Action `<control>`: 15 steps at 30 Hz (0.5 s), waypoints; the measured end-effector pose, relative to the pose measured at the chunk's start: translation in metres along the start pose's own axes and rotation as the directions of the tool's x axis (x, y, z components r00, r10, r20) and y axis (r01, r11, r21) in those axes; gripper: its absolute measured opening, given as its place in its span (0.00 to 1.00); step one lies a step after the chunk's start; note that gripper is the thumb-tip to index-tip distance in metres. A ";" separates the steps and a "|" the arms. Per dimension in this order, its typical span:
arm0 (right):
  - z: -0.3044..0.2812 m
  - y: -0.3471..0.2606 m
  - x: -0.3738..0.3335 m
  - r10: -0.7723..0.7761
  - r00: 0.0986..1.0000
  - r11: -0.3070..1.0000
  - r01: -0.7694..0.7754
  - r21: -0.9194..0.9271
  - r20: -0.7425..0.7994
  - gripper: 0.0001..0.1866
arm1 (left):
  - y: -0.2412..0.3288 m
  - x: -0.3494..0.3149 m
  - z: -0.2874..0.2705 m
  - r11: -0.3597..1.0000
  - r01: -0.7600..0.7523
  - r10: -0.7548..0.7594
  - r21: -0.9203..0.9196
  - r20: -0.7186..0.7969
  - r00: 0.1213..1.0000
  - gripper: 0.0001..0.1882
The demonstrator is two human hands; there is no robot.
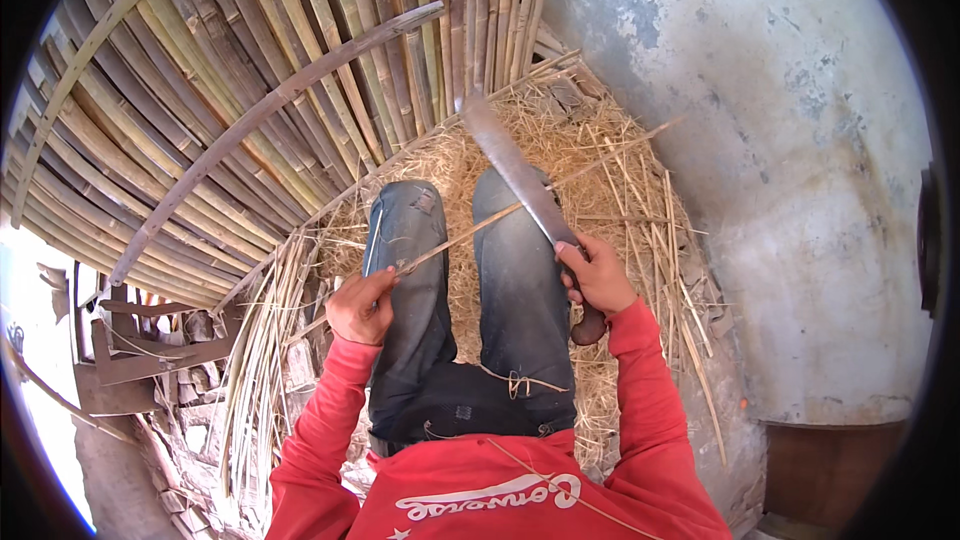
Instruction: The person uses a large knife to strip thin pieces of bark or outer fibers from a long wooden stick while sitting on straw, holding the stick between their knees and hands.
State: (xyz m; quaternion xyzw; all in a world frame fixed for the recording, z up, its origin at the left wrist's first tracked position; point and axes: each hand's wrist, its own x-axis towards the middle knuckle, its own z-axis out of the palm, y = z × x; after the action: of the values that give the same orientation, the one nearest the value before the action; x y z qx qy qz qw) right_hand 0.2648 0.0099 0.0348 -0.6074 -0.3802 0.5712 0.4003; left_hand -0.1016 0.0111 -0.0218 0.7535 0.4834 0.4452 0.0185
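From the head view, looking down at my lap, the fingers of my left hand (360, 308) are clamped on a long, thin, straw-coloured bamboo strip (460, 238), near my right-slanting left thigh. The strip rises from there across both knees toward the upper right, passing under the blade and on over the shavings.

The fingers of my right hand (602, 275) are closed around a long metal knife with a broad grey blade (512, 168) and a dark brown, rounded handle (588, 328) showing below my grip. The blade points up and left across the strip, its tip blurred.

I am wearing faded blue-grey jeans (520, 310) and a red long-sleeved top (470, 500) with white lettering. A thin, pale tied fibre (517, 381) lies across my lap. Around my knees spreads a heap of golden shavings (565, 130), with a bundle of slender pale strips (258, 370) at my left. A rack of bamboo poles (225, 70) fills the upper left; a patchy, pale blue-grey wall (780, 190) stands at my right.
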 end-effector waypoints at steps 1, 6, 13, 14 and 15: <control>0.002 -0.001 -0.001 -0.008 0.997 1.000 0.008 -0.008 0.077 0.13 | 0.001 0.001 -0.001 1.000 0.008 -0.007 -0.018 0.025 1.000 0.13; -0.007 -0.005 0.010 -0.086 0.990 0.996 0.087 0.003 -0.112 0.12 | 0.017 0.006 -0.006 0.996 0.047 -0.048 -0.080 -0.004 0.999 0.08; -0.009 0.005 -0.003 -0.528 0.826 0.762 0.359 -0.539 -0.198 0.11 | 0.031 -0.003 -0.019 0.921 0.370 -0.339 -0.118 0.219 0.915 0.09; -0.006 0.002 -0.008 -0.615 0.772 0.663 0.394 -0.637 -0.162 0.13 | 0.032 -0.002 -0.020 0.919 0.384 -0.349 -0.090 0.269 0.898 0.10; -0.003 0.006 -0.006 -0.729 0.677 0.544 0.483 -0.686 -0.101 0.17 | 0.031 -0.003 -0.019 0.919 0.385 -0.350 -0.089 0.269 0.897 0.10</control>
State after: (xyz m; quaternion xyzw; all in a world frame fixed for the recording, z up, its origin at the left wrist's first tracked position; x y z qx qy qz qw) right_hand 0.2679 0.0019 0.0318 -0.6243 -0.6475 0.1099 0.4230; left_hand -0.0933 -0.0151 0.0024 0.6949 0.5785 0.3688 0.2156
